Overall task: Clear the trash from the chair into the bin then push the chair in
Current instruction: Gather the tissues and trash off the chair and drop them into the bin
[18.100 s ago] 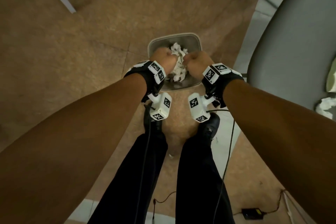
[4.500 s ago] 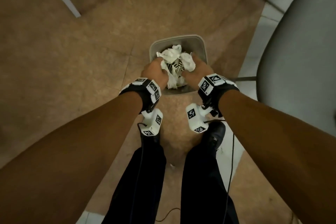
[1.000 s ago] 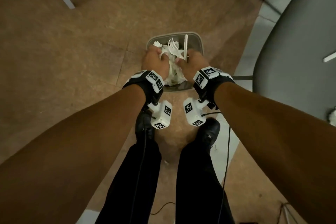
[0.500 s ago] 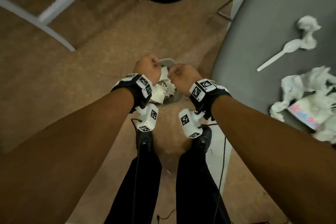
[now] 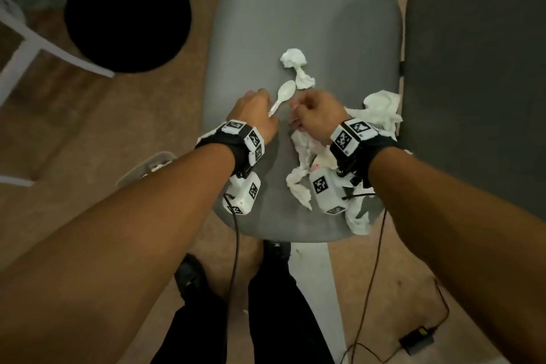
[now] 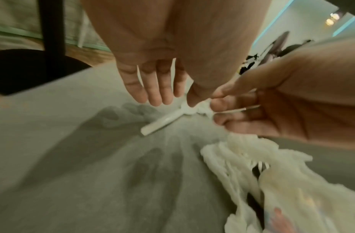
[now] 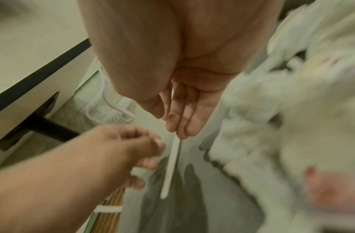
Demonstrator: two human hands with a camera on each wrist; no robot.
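I see the grey chair [image 5: 304, 23] seat straight below me, its front edge just ahead of my shoes, with bare seat on the left half and toward the back. A second dark chair [image 5: 478, 74] stands close along its right edge. The bin [image 5: 139, 170] sits on the floor off the seat's left front corner, mostly hidden under my left forearm. My left hand [image 5: 255, 117] is palm down over mid-seat, fingers straight and loose, thumb tip touching the white plastic spoon [image 5: 283, 97]; it grips nothing. My right hand [image 5: 317, 115] is just beside it, fingers curled, pinching a thin white stick [image 7: 170, 167] that slants down toward the seat. Crumpled tissues [image 5: 381, 111] lie piled along the right edge under that wrist; two smaller wads [image 5: 294, 57] sit beyond the spoon.
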